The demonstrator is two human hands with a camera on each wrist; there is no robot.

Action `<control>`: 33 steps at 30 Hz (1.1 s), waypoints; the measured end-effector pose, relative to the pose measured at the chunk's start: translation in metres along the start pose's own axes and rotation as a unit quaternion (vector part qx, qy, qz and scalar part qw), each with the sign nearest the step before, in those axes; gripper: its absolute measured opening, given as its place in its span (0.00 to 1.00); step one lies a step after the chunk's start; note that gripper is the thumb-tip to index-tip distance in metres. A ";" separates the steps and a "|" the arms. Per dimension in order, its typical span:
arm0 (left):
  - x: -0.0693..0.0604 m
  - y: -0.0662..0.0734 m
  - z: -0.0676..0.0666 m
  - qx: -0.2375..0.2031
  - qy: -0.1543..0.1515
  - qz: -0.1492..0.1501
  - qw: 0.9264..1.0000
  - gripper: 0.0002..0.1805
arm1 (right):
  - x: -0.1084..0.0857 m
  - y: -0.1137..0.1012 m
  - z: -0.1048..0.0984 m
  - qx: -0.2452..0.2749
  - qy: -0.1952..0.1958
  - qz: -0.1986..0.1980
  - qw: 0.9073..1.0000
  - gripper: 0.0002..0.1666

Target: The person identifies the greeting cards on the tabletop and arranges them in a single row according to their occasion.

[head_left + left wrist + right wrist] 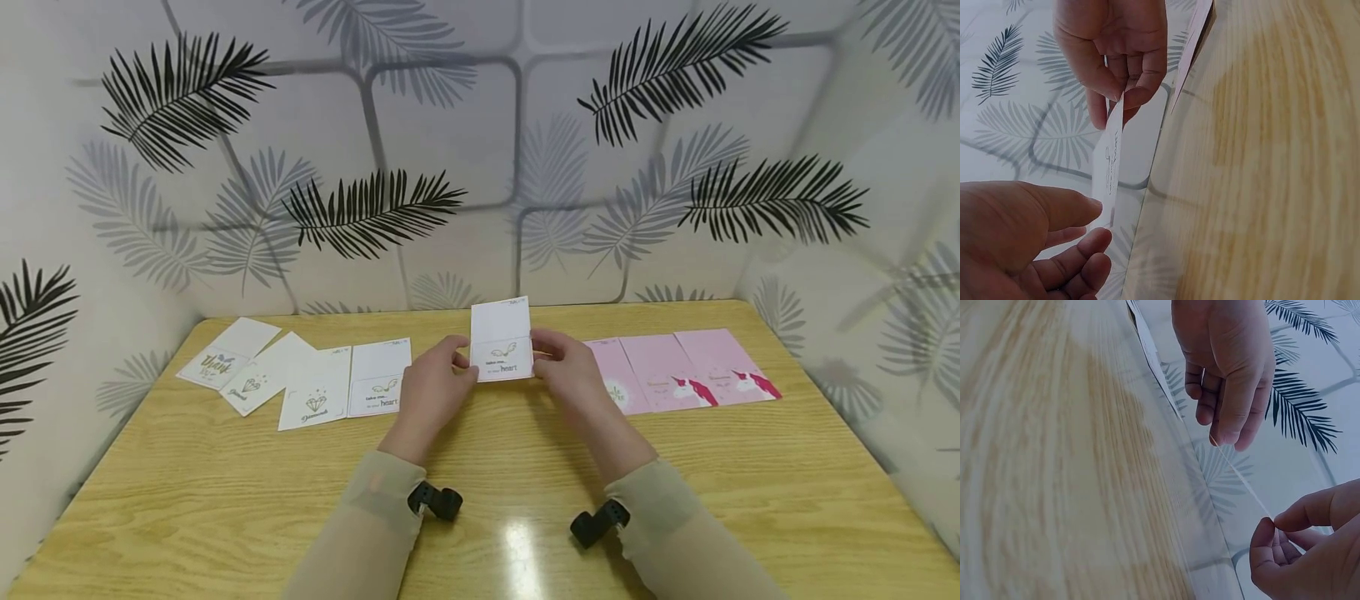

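Observation:
A white card point(501, 340) with gold wings and the words "take me... heart" is held up off the table between both hands. My left hand point(437, 385) pinches its left edge between thumb and fingers. At the right edge my right hand point(573, 375) pinches it the same way. In the left wrist view the card point(1109, 156) appears tilted, nearly edge-on, and the right wrist view shows it as a thin line. Just left of my left hand lies a matching wings card point(381, 354). Pink cards point(660, 358) lie beside my right hand, one partly covered by it.
On the left of the wooden table point(225, 500) lie a "Thank you" card point(243, 333) and two diamond cards point(318, 375). Pink unicorn cards point(723, 350) are at the right. A leaf-patterned wall point(450, 275) stands right behind the table's back edge.

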State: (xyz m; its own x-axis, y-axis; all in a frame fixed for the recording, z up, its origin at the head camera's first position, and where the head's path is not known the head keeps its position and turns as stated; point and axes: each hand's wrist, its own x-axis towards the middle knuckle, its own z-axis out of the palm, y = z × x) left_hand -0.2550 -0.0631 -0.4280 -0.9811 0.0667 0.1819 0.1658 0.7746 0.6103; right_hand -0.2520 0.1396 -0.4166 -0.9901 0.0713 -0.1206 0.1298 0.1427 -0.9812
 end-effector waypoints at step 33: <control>-0.019 0.044 0.008 0.015 -0.016 0.054 0.998 0.20 | -0.027 0.002 -0.056 -0.132 -0.002 -0.029 0.991 0.29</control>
State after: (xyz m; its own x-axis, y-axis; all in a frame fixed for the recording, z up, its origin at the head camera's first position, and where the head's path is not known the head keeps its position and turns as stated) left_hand -0.2296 -0.0249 -0.4106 -0.9603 0.1716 0.2201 0.2689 0.7797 0.5655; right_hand -0.2220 0.1928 -0.4073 -0.9964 0.0521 -0.0669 0.0822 0.4005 -0.9126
